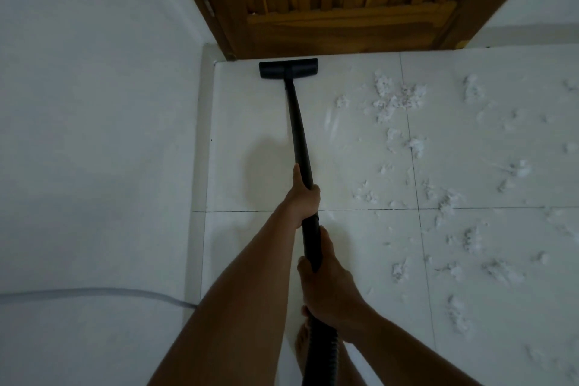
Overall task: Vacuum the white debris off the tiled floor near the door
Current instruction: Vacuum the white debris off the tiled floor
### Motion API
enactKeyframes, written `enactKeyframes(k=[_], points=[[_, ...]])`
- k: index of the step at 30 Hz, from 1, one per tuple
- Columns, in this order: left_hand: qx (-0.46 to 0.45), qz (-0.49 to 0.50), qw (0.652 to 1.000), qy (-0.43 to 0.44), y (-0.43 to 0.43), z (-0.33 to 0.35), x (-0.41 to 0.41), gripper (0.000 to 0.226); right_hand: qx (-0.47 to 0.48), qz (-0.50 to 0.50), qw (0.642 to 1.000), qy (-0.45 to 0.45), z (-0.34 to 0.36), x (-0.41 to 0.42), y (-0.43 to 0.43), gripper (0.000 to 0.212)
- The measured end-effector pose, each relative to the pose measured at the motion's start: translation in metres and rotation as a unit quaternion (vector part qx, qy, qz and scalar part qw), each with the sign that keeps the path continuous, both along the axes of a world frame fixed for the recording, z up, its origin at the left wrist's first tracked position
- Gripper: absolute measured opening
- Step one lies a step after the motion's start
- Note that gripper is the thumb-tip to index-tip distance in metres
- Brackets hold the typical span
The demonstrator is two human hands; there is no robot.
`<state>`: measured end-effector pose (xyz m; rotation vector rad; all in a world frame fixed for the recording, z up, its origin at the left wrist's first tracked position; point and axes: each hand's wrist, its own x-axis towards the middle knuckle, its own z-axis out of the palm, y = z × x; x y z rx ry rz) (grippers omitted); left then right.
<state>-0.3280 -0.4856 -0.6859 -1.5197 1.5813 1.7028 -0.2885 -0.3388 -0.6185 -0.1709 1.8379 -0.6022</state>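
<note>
A black vacuum wand [300, 131] runs from my hands to its flat floor head [288, 68], which sits on the white tiled floor [250, 122] just in front of the wooden door [344, 3]. My left hand [303, 197] grips the wand higher up. My right hand [329, 285] grips it lower, where the ribbed hose [321, 354] begins. White fluffy debris [394, 97] lies scattered to the right of the wand, across several tiles.
A white wall [94, 103] runs along the left, with a grey cable [125, 294] against it near the floor. The dark door frame [219, 25] meets the floor's far left corner. My bare foot [302, 348] stands beside the hose.
</note>
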Motion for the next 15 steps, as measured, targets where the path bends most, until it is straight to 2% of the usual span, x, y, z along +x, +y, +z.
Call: enactKeyframes(k=[15], points=[[-0.030,-0.016,0.999,-0.007,-0.010,-0.026,-0.011,0.075,0.004,-0.007,1.000,-0.012,-0.019,-0.013,-0.010,0.070]])
